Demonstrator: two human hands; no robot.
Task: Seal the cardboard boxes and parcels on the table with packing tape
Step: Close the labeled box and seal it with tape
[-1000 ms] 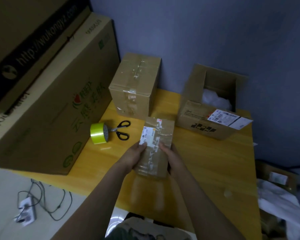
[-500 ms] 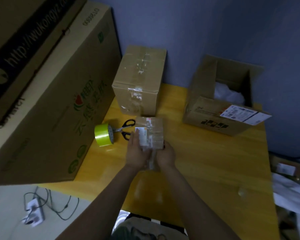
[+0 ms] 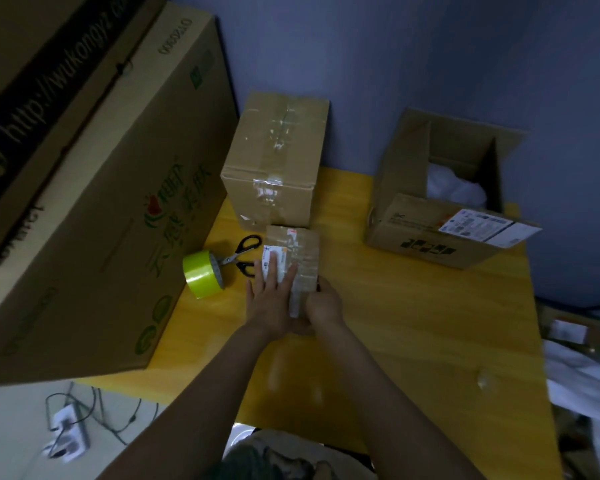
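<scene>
The small parcel [image 3: 302, 247] lies flat near the middle of the yellow surface [image 3: 413, 323], its long side running away from you and its far end just short of the sealed box [image 3: 274, 161] at twelve o'clock. Your left hand [image 3: 269, 299] lies on top of it with the grip spread, fingers straight and pressing down over the white label. Your right hand [image 3: 324, 304] has its grip curled round the near right edge, pinching the parcel there. It looks light and fairly stiff, a slim cardboard pack already skinned with glossy clear tape, so expect it to slide on the smooth wood and to feel slick under your fingertips. Take it by the long cardboard edges rather than the taped face, and keep one palm on top while you work. The yellow-green tape roll [image 3: 201, 277] stands on edge at nine o'clock from the parcel, with the scissors [image 3: 245, 254] at ten o'clock, touching the roll and close to your left fingers. The open box [image 3: 426, 230] with white filling sits at two o'clock, well apart, its flaps up and plainly yet to be closed.
</scene>
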